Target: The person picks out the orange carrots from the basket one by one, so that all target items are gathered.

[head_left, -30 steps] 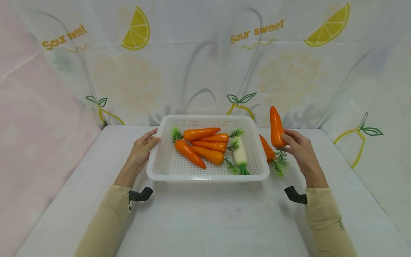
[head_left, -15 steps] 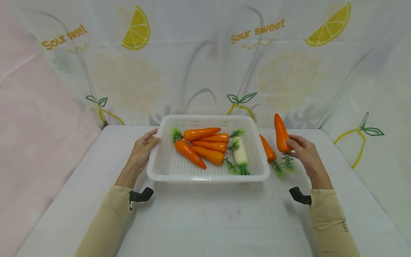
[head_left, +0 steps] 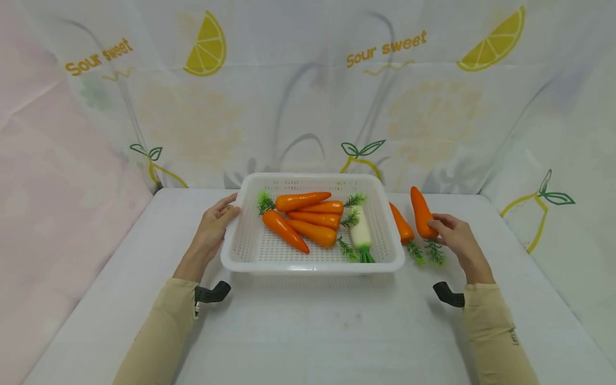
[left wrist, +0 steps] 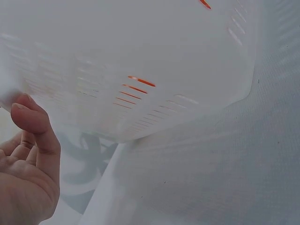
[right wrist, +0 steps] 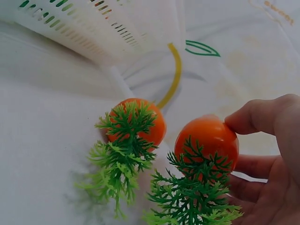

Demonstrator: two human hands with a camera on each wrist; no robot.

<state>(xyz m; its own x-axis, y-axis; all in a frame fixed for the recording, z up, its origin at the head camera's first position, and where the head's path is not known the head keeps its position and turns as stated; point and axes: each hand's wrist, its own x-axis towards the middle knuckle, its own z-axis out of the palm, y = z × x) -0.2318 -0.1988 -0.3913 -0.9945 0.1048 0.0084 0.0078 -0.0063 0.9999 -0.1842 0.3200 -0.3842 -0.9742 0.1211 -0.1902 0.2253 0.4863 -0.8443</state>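
Note:
A white plastic basket (head_left: 313,266) holds several orange carrots (head_left: 313,233) and a white radish (head_left: 360,230) with a green top. At its left side, my left hand (head_left: 212,230) grips the rim, the thumb (left wrist: 30,115) against the edge in the left wrist view. Right of the basket, my right hand (head_left: 457,238) pinches a carrot (head_left: 422,214) near its leafy end, tip pointing away from me. The green leaves (right wrist: 192,187) hang toward the right wrist camera. Beside it lies another carrot (head_left: 401,225), close against the basket's right wall, which partly hides it.
A white cloth covers the table (head_left: 308,331). Behind stands a printed curtain (head_left: 308,96) with lemon slices and lettering, and a pinkish cloth (head_left: 62,187) hangs at the left.
My right hand has moved a little right and lowered its carrot toward the table, beside the other one. The left hand and basket stay put.

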